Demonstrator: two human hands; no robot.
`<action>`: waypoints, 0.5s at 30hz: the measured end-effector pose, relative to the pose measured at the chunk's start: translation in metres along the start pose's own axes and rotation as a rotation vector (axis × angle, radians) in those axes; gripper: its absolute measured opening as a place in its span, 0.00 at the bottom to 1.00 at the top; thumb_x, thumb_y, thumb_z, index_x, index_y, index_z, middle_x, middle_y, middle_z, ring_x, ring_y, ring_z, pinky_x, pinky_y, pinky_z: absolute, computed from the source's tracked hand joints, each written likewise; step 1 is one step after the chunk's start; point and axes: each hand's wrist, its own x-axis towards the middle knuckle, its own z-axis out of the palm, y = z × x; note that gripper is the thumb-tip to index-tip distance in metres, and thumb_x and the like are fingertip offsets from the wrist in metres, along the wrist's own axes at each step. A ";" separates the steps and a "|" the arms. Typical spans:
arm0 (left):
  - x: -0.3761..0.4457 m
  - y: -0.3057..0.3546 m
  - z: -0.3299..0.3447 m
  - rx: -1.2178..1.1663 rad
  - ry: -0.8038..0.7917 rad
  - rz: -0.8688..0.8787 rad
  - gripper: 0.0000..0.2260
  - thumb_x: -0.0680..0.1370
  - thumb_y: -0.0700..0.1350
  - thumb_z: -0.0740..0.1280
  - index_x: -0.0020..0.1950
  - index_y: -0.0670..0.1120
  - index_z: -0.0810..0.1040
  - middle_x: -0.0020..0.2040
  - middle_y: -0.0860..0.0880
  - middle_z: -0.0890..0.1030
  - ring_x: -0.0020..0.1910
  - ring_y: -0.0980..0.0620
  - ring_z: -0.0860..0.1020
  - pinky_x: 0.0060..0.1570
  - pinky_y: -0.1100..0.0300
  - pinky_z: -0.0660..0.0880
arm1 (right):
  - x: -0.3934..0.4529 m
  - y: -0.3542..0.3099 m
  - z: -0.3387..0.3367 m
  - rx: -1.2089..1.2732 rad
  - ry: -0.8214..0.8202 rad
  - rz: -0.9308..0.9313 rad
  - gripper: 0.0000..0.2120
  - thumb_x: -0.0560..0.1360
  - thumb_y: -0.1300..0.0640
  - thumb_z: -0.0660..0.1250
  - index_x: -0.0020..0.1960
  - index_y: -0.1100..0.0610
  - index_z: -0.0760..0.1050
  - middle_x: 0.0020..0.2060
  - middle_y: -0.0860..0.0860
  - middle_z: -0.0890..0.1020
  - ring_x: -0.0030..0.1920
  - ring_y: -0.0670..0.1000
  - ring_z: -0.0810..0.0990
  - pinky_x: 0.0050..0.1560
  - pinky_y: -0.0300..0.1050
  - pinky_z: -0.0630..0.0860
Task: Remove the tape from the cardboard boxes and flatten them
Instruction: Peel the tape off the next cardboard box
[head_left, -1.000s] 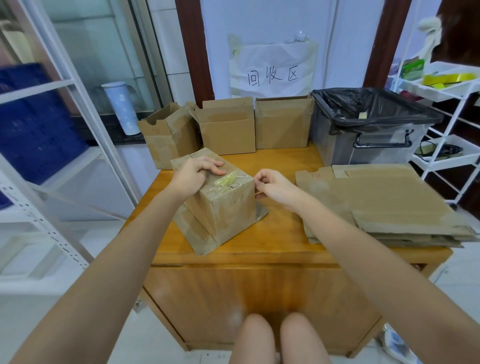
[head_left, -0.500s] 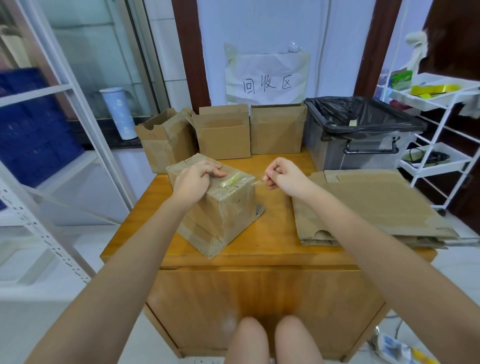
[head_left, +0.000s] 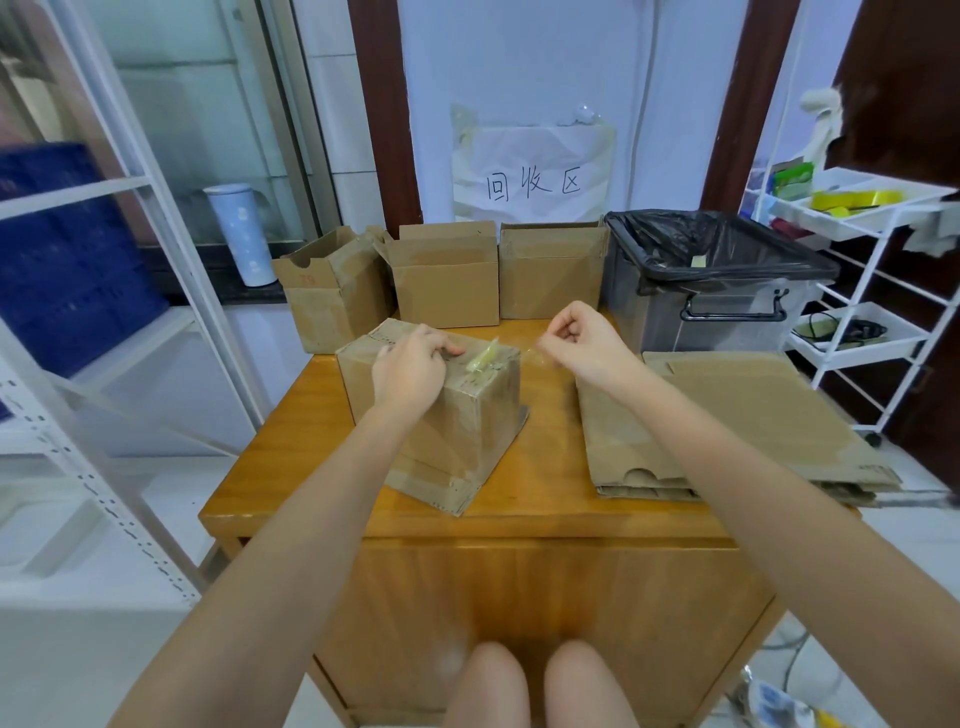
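Pinched between thumb and fingertips of the right hand (head_left: 584, 345) is the free end of a strip of clear tape (head_left: 519, 352), stretched from the top of a cardboard box (head_left: 447, 415) out to the right, above the table. Its near end looks bunched and yellowish where it lifts off the box top. The left hand (head_left: 410, 366) rests on the top of the same box, fingers curled over the upper face and pressing down to steady it.

That box stands near the middle of a wooden table (head_left: 322, 452), turned at an angle, with a bottom flap splayed out at its right side. The step in hand appears to be peeling tape off this box — the strip is partly free but seems not yet fully detached. The next move likely calls for a steady pull away from the box while the left hand keeps it from sliding or tipping, then dropping the strip and opening the flaps to press the box flat.

To the right lies a stack of flattened cardboard (head_left: 737, 415). Three more boxes (head_left: 447, 280) stand upright along the back edge, apparently waiting. Beside them, at the back right, sits a grey bin lined with a black bag (head_left: 717, 270) — a plausible place for the tape. A handwritten paper sign (head_left: 532, 182) hangs on the wall behind.
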 end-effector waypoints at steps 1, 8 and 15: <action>0.000 0.001 0.001 0.008 0.001 -0.001 0.21 0.80 0.34 0.53 0.55 0.51 0.82 0.62 0.55 0.77 0.63 0.53 0.71 0.64 0.56 0.61 | -0.001 0.002 -0.001 -0.060 -0.004 -0.019 0.08 0.74 0.62 0.68 0.47 0.57 0.68 0.39 0.49 0.74 0.39 0.46 0.72 0.41 0.36 0.73; 0.004 0.002 0.006 0.024 0.015 0.003 0.20 0.80 0.35 0.53 0.55 0.51 0.82 0.61 0.54 0.77 0.62 0.53 0.72 0.63 0.56 0.59 | -0.009 0.007 -0.006 -0.146 0.001 -0.105 0.11 0.73 0.63 0.69 0.41 0.54 0.66 0.37 0.49 0.72 0.36 0.46 0.69 0.40 0.39 0.71; 0.006 0.002 0.009 0.036 0.013 0.003 0.20 0.80 0.36 0.53 0.56 0.51 0.82 0.61 0.53 0.77 0.62 0.52 0.72 0.61 0.56 0.59 | -0.017 0.008 -0.012 -0.135 0.060 -0.128 0.11 0.71 0.65 0.67 0.39 0.55 0.66 0.36 0.50 0.72 0.36 0.48 0.69 0.39 0.39 0.69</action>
